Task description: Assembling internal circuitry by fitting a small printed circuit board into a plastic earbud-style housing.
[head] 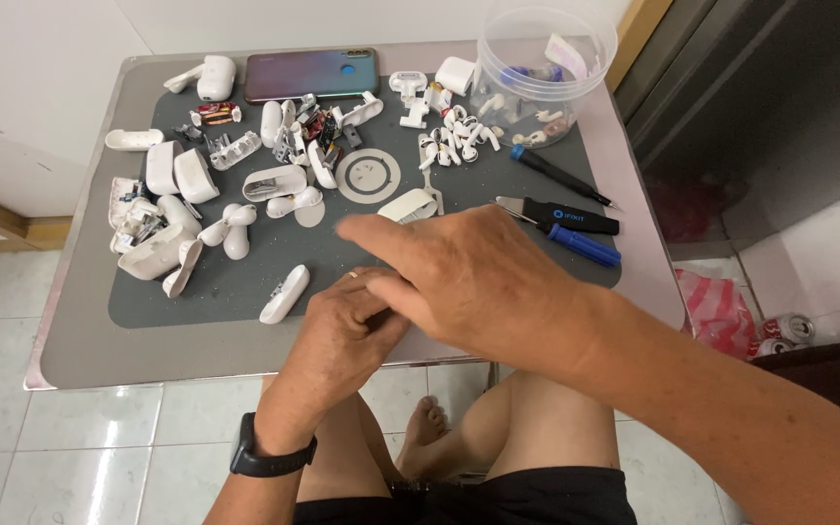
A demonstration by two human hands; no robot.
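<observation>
Grey metal table (80, 340) carries a dark mat (206, 292) strewn with white plastic earbud shells (284, 294). Left hand (342, 335) curls shut, contents hidden; right hand (469, 282), fingers loosely extended and empty, covers it at 3 o'clock. Steady, small grips would suit.

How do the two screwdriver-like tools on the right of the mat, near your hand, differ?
The blue-handled tool lies nearest the right hand; the thin black tool lies farther up, by the clear plastic tub. The blue one has a thicker grip, the black one is slim like a pen. Both lie flat on the dark mat, slanting the same way.

phone (310, 74), clear plastic tub (543, 73), blue screwdriver (582, 244), grey mat (235, 287), scattered white earbud cases (193, 175)
</observation>
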